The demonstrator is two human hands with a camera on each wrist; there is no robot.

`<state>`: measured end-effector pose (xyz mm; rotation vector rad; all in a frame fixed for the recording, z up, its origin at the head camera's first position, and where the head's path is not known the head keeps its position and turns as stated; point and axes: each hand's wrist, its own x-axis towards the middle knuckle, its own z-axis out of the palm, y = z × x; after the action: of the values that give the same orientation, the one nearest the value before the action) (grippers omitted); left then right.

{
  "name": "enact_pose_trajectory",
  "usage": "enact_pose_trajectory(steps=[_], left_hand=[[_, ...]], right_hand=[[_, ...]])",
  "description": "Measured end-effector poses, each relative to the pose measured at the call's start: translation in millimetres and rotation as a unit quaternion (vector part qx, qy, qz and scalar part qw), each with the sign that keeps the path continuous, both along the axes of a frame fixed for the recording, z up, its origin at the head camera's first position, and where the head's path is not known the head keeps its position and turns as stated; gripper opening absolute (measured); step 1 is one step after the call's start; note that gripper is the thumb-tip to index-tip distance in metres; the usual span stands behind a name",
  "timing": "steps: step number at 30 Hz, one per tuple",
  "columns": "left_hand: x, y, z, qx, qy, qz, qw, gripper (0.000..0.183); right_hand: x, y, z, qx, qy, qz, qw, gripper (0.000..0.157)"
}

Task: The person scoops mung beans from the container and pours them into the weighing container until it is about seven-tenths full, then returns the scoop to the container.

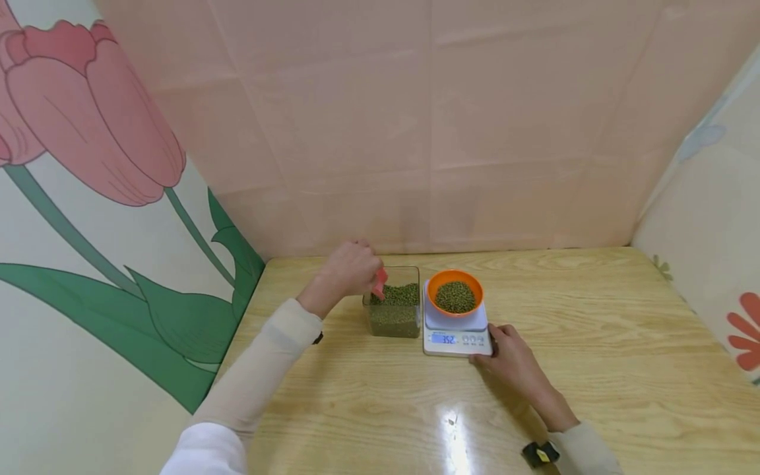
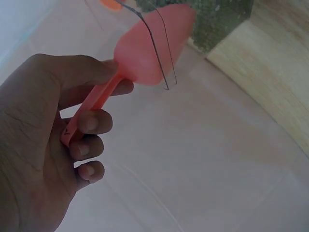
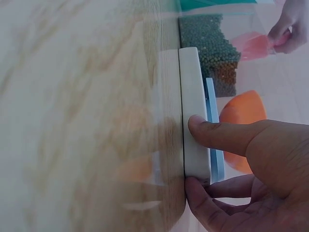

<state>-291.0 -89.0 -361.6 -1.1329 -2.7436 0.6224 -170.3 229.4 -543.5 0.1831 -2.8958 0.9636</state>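
My left hand [image 1: 353,267] grips the handle of a pink plastic scoop [image 2: 149,48], fingers wrapped round it and thumb near the scoop's base. The scoop's bowl dips over a clear rectangular container [image 1: 417,315] part filled with green mung beans [image 1: 401,295]. To the right stands a white kitchen scale [image 1: 454,342] whose lit display seems to read 352. On its platform sits an orange bowl [image 1: 431,294] holding more mung beans. My right hand [image 1: 515,359] holds the scale at its near right corner, thumb [image 3: 207,131] on the front face and fingers round the side.
Everything stands on a wood-grain table [image 1: 594,343]. A pink sheet [image 1: 415,132] hangs behind it. The left wall [image 1: 89,330] carries painted tulips, and another decorated wall [image 1: 712,218] rises on the right. A wire loop [image 2: 157,46] crosses the left wrist view.
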Motion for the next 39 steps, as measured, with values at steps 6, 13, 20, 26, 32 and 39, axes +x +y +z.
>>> enact_pose_trajectory(steps=[6,13,20,26,32,39], left_hand=[[0.0,8.5,-6.4,-0.041,0.006,0.021,0.9989,0.039],[-2.2,13.9,-13.3,-0.054,0.011,0.030,0.9980,0.031],[-5.2,11.0,-21.6,0.014,-0.039,0.029,0.9987,0.030],[-6.5,9.5,-29.2,0.046,-0.062,0.027,0.9966,0.012],[-7.5,15.6,-32.3,0.009,-0.043,0.038,0.9983,0.022],[-6.1,27.3,-32.6,-0.067,-0.031,0.045,0.9962,0.051]], right_hand=[[0.4,-0.7,0.9,-0.001,-0.008,-0.002,1.000,0.079],[-0.1,-0.8,1.1,0.001,-0.006,-0.002,1.000,0.079],[0.0,-0.9,1.5,0.000,-0.010,-0.002,1.000,0.080],[-0.3,-0.4,1.7,-0.002,-0.015,-0.003,1.000,0.081],[-0.9,0.3,-0.8,-0.001,-0.012,-0.005,1.000,0.081],[-0.6,-0.2,-0.3,-0.006,-0.013,-0.004,1.000,0.080]])
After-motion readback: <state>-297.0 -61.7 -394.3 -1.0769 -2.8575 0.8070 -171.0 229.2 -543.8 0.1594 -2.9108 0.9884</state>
